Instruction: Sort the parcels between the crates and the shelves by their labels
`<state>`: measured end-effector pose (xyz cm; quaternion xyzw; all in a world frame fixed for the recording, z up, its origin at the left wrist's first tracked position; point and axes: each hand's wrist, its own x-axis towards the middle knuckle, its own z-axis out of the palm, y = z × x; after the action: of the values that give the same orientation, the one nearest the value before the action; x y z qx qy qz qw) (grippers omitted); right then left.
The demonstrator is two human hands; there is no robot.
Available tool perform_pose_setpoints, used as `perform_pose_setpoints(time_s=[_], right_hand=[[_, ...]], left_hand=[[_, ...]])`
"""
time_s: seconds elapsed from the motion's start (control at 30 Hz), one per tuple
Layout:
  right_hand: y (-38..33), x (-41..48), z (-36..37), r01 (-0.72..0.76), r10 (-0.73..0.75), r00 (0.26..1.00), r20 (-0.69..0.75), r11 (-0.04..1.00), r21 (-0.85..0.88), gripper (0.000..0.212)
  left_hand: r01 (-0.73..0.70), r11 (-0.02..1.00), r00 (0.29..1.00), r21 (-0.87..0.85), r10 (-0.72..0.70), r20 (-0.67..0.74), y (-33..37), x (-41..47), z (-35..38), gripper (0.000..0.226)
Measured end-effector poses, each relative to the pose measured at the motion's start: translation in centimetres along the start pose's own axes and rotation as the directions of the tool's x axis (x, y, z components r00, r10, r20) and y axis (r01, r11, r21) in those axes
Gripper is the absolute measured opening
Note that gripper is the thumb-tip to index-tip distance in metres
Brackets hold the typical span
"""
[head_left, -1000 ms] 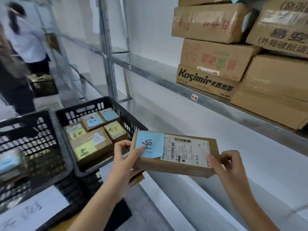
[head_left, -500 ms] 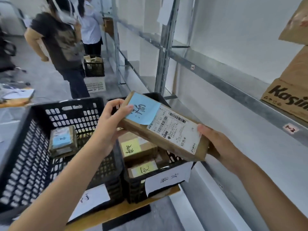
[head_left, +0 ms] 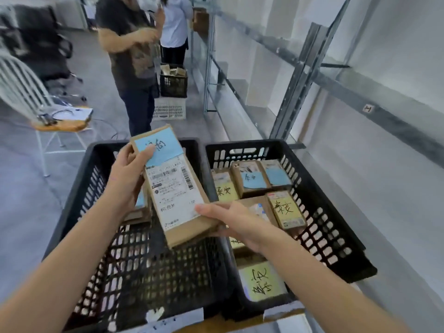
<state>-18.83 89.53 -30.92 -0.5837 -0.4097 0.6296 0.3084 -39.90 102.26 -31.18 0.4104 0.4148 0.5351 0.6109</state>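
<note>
Cardboard parcel with a blue note hangs above the left black crate, left hand gripping its far end, right hand pinching the near corner. It looks stiff and probably light, so opposite ends should give the steadiest hold.

This seems a parcel-sorting storeroom: a long steel shelving rack lines the white wall, and just beside it stand black plastic crates of labelled cardboard parcels, with a crate stack farther along it.
</note>
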Motion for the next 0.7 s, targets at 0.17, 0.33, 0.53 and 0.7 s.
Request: perform_pose_setpoints(time_s=[0.17,0.33,0.53,0.7], right_hand=[[0.8,5.2,3.4,-0.167,0.166,0.985,0.039,0.986,0.015,0.090],[1.1,9.5,5.1,-0.299,0.296,0.954,0.039,0.941,0.157,0.091],[1.2,12.9,5.0,-0.411,0.418,0.908,0.025,0.879,0.243,0.068],[1.2,16.5,5.8,-0.430,0.451,0.891,-0.049,0.873,0.231,0.053]], left_hand=[[0.121,0.981,0.992,0.155,-0.122,0.002,-2.7,1.3,-4.0,0.046],[0.205,0.950,0.978,0.235,-0.193,-0.073,-6.3,1.8,-5.9,0.037],[0.167,0.807,0.979,0.566,-0.066,-0.195,-9.2,4.2,-8.6,0.028],[0.187,0.598,0.978,0.780,-0.034,-0.208,-10.9,7.8,-11.4,0.040]])
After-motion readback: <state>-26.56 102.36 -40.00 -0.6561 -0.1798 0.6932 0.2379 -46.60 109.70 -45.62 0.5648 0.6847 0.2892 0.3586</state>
